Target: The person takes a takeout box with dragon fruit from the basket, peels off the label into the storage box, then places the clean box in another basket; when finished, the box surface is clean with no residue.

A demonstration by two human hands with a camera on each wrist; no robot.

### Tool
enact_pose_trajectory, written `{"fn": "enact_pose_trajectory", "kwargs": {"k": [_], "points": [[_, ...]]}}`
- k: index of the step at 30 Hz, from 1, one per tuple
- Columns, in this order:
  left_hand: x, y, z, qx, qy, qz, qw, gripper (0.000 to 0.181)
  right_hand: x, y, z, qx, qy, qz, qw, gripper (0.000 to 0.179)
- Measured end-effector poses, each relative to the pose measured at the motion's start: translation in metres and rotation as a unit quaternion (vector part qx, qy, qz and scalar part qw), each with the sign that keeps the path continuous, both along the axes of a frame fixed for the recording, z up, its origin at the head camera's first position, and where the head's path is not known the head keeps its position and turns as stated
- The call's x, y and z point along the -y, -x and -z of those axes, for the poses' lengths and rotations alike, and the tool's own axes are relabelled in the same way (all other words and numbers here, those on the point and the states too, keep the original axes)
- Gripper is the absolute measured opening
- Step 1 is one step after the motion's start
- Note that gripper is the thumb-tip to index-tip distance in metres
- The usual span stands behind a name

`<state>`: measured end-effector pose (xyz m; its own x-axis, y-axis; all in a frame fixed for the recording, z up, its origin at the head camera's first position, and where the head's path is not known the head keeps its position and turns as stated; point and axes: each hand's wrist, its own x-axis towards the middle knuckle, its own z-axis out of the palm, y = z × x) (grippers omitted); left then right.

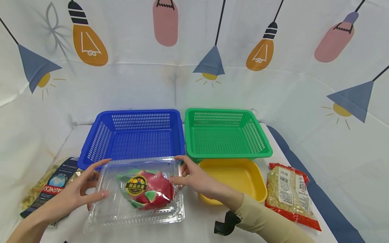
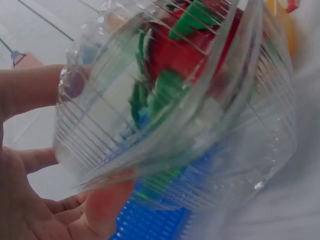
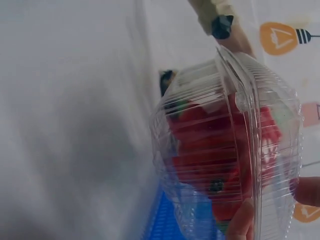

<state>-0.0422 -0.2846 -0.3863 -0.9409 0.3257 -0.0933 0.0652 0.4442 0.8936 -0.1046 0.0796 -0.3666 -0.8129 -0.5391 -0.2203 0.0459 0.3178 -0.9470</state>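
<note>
A clear plastic clamshell box (image 1: 106, 206) is held in front of the baskets, its lid closed. Inside lies a red dragon fruit (image 1: 158, 189) with green scales, under a round black-and-gold sticker (image 1: 136, 185) on the lid. My left hand (image 1: 79, 190) grips the box's left side, thumb on the near face and fingers toward the far edge. On the other side, my right hand (image 1: 192, 175) pinches the right edge near its far corner. In the right wrist view, the ribbed side of the box (image 3: 225, 145) shows the lid and base pressed together.
Behind stand a blue basket (image 1: 139, 143) and a green basket (image 1: 223, 140). A yellow tub (image 1: 240, 175) sits in front of the green one. Packaged food bags lie at left (image 1: 48, 185) and right (image 1: 288, 194). A printed cloth (image 1: 136, 84) hangs at the back.
</note>
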Motion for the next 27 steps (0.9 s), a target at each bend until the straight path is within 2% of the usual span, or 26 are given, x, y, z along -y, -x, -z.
{"fn": "enact_pose_trajectory", "kwargs": {"k": [7,11,15,20,24,27], "points": [[0.001,-0.004,0.019,0.036,-0.025,-0.005,0.999,0.081,0.004,-0.004,0.017,0.025,0.012,0.001,0.9996,0.073],[0.0,-0.005,0.029,0.055,-0.028,-0.018,0.998,0.08,0.005,-0.002,0.028,0.02,0.005,-0.014,0.9997,0.074],[-0.001,-0.003,0.039,0.078,-0.005,-0.03,0.9965,0.08,0.007,0.0,0.039,0.016,-0.008,-0.025,0.9995,0.074],[-0.004,0.002,0.044,0.1,0.034,-0.04,0.9936,0.085,0.009,0.001,0.047,0.014,-0.021,-0.018,0.9995,0.073],[-0.005,0.005,0.048,0.096,0.045,-0.043,0.9934,0.086,0.011,0.004,0.053,0.019,-0.02,-0.008,0.9996,0.072],[-0.004,0.006,0.051,0.083,0.037,-0.039,0.9951,0.085,0.013,0.007,0.056,0.02,-0.017,-0.004,0.9997,0.071]]}}
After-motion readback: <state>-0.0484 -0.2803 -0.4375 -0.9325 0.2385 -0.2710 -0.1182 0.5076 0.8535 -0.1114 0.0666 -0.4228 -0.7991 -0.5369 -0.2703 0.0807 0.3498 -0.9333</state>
